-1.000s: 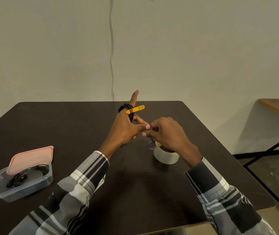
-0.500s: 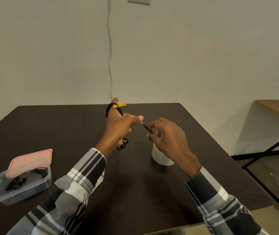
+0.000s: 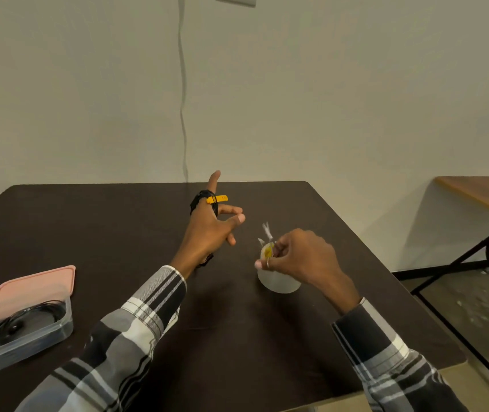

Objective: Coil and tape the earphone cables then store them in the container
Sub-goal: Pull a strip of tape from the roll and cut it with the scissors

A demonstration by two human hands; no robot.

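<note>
Both arms wear long sleeves of a plaid shirt in black, grey and white, with broad dark blocks crossed by thin white and pale stripes. The left sleeve (image 3: pixel 136 319) ends in a cuff with a finely woven grey band and bold black and white bars. The right sleeve (image 3: pixel 386 352) shows a darker cuff with narrow white lines. The left hand (image 3: pixel 207 233) and the right hand (image 3: pixel 299 257) are bare past the cuffs.
</note>
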